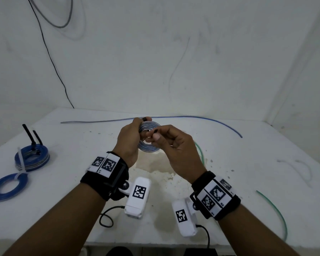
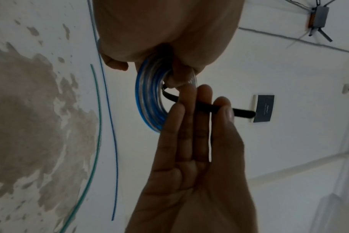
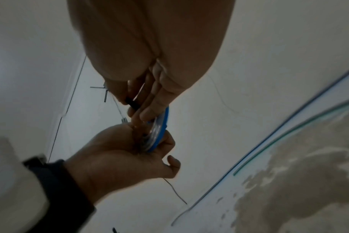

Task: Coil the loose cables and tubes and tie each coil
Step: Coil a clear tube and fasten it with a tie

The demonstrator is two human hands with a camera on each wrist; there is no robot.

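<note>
My left hand [image 1: 137, 131] grips a small coil of clear and blue tube [image 1: 149, 145] upright above the middle of the white table [image 1: 248, 163]. A black tie [image 2: 207, 108] passes through the coil's hole. My right hand [image 1: 154, 133] pinches the tie's free length between thumb and fingertips, just right of the coil. In the left wrist view the coil [image 2: 147, 100] hangs under my palm, and the right hand's fingers [image 2: 197, 129] lie across the tie. The right wrist view shows the tie [image 3: 133, 103] and the coil's blue edge [image 3: 163, 126].
Two tied blue coils [image 1: 32, 157] [image 1: 7, 185] lie at the table's left. A long loose blue tube [image 1: 192, 118] runs along the back, and a green tube [image 1: 273, 209] curves at the right. A black cable [image 1: 50, 58] hangs on the wall.
</note>
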